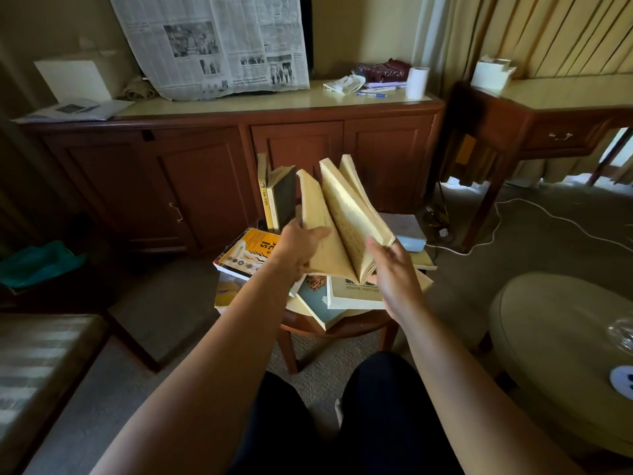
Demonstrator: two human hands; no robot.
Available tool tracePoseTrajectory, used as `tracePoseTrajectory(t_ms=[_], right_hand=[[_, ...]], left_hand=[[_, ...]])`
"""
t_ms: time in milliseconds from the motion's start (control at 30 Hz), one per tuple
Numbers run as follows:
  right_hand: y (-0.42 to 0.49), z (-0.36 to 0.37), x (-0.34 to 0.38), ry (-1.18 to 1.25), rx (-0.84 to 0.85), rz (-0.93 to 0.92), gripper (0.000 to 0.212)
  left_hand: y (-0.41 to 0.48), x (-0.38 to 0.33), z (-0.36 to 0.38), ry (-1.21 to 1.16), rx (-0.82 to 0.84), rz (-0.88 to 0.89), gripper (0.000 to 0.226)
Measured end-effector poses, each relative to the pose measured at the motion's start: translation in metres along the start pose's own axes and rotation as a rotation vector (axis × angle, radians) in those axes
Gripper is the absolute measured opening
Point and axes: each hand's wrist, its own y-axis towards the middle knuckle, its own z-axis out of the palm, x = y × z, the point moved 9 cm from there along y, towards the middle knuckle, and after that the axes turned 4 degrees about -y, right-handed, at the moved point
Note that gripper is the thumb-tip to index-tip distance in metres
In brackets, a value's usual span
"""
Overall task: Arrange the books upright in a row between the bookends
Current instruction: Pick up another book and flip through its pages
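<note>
Centre blocked by open book (342,221) fanned above bench (342,329); flat books (246,252) cover most of its top; upright books (275,197) wall far-left edge; cabinet (205,173) close behind; free carpet (164,303) left of bench; ottoman (548,337) near right.

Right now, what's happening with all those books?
A person sits at a small round table, holding an open book with the left hand and right hand, its yellowed pages fanned out. Behind it, one book with a yellow spine stands upright. The other books lie flat in a loose pile, so the row is barely started.
</note>
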Motion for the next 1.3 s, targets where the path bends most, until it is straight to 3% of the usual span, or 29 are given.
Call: tracePoseTrajectory(t_ms=[133,333,533,733,833,967,1067,1300], right_hand=[[-0.009,0.011,0.011,-0.155,0.089,-0.091,0.035],[-0.016,0.022,0.032,-0.213,0.2,-0.275,0.056],[-0.011,0.013,0.034,-0.114,0.157,-0.269,0.051],[0.001,0.01,0.024,-0.005,0.132,-0.193,0.018],[0.006,0.011,0.012,0.061,0.136,-0.137,0.017],[0.009,-0.001,-0.001,-0.07,0.015,-0.106,0.026],[0.014,-0.023,-0.013,0.09,-0.096,-0.026,0.033],[0.012,-0.028,-0.008,-0.181,-0.008,-0.188,0.047]], left_hand=[[-0.016,-0.015,0.024,-0.075,-0.012,0.056,0.034],[-0.026,-0.012,0.035,-0.231,0.012,0.06,0.061],[-0.032,-0.007,0.036,-0.385,0.115,0.087,0.05],[-0.035,-0.009,0.032,-0.405,0.111,0.051,0.035],[-0.035,-0.008,0.028,-0.361,0.088,0.039,0.03],[-0.032,-0.007,0.021,-0.283,0.059,0.064,0.028],[-0.032,-0.005,0.011,-0.26,0.03,0.051,0.027],[-0.03,-0.01,0.006,-0.105,-0.003,0.054,0.017]])
